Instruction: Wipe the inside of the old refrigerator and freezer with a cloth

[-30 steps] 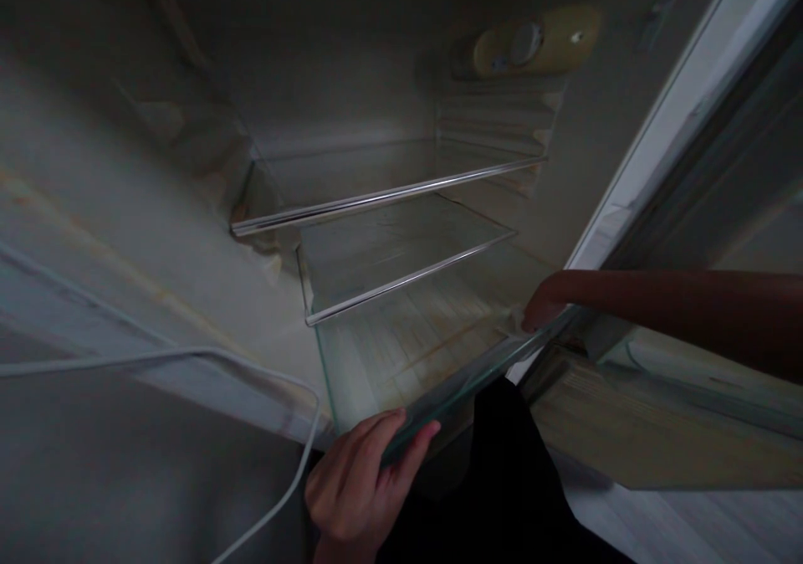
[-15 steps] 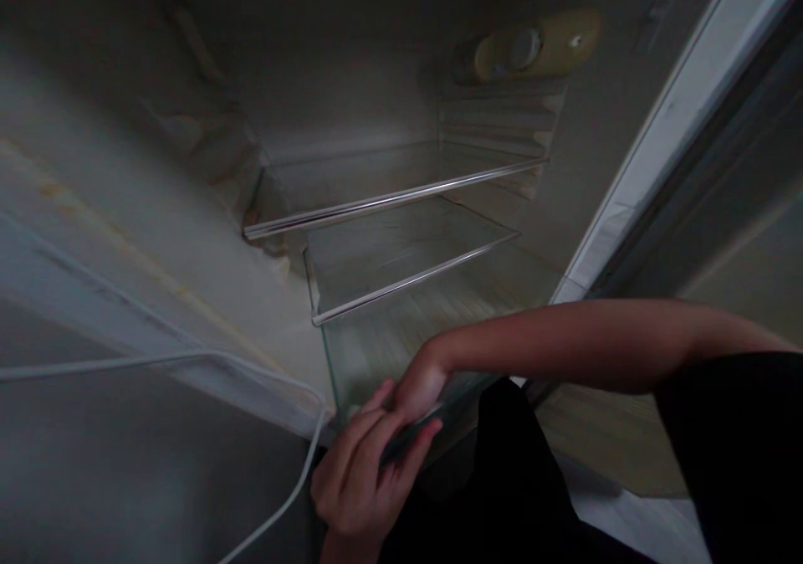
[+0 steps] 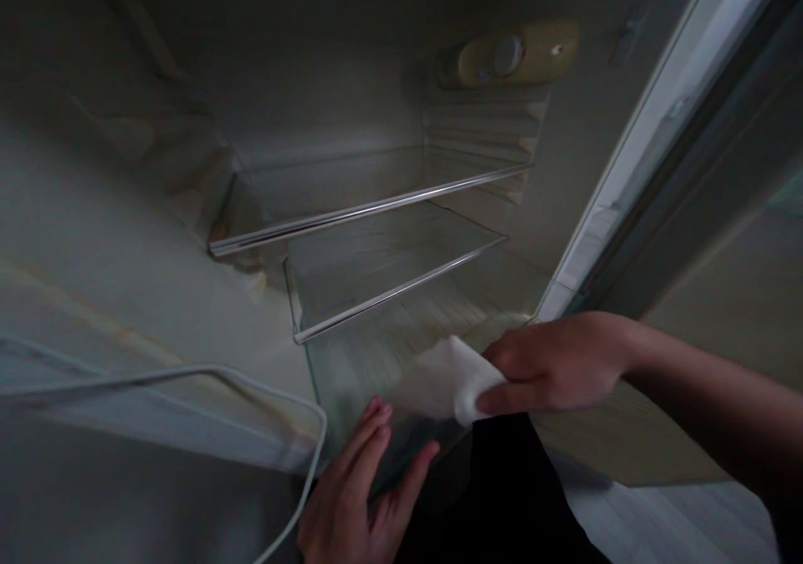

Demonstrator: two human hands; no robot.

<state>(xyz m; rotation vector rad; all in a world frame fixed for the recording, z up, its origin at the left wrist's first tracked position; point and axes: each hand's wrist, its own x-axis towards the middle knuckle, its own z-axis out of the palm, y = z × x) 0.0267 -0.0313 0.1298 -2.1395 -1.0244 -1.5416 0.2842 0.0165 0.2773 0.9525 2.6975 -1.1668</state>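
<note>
My right hand (image 3: 558, 363) grips a white wipe (image 3: 442, 376), its free end spread low over the bottom glass shelf (image 3: 370, 346) of a refrigerator. Whether the whole wipe touches the glass I cannot tell. My left hand (image 3: 360, 489) is at the shelf's front left corner, with fingers and thumb apart and nothing between them. The fingertips are close to the front edge of the glass; contact is hard to make out. Streaks show across the shelf's surface.
Above, two glass shelves with metal front trims (image 3: 370, 208) cross the refrigerator. A yellowed control housing with a dial (image 3: 508, 53) is on the right inner wall. A white cable (image 3: 323, 430) hangs at left, beside my left hand. The open door (image 3: 708, 296) stands at right.
My right hand has moved right, away from my left hand, and the wipe has come into view. My left hand has shifted slightly down and left.
</note>
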